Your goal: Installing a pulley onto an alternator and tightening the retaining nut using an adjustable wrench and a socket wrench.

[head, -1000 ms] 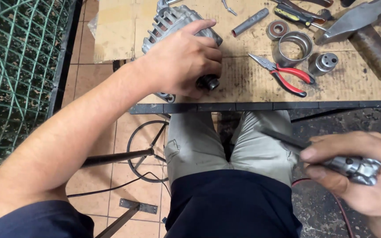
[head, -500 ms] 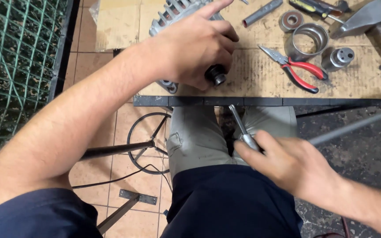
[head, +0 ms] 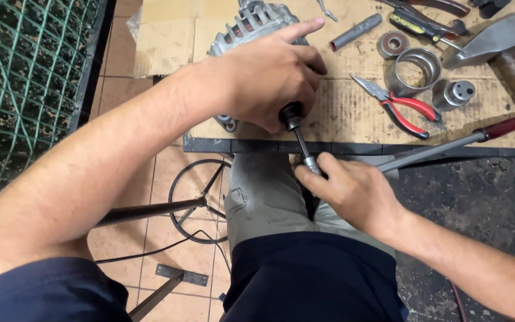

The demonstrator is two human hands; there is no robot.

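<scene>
Grey metal alternator [head: 251,27] on the cardboard-covered bench [head: 341,113], left hand [head: 263,80] clamped over it.
Right hand [head: 353,191] grasps a socket wrench [head: 305,152], its long handle angling right; the tip seemingly meets the alternator's black pulley [head: 291,114]. Red-handled pliers [head: 400,107] lie nearby.

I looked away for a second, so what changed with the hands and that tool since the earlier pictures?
The right hand came up from beside the lap to the bench edge, bringing the socket wrench so its extension now meets the black end of the alternator. The left hand stayed clamped over the alternator. The red-handled pliers and metal ring lie as before.
</scene>
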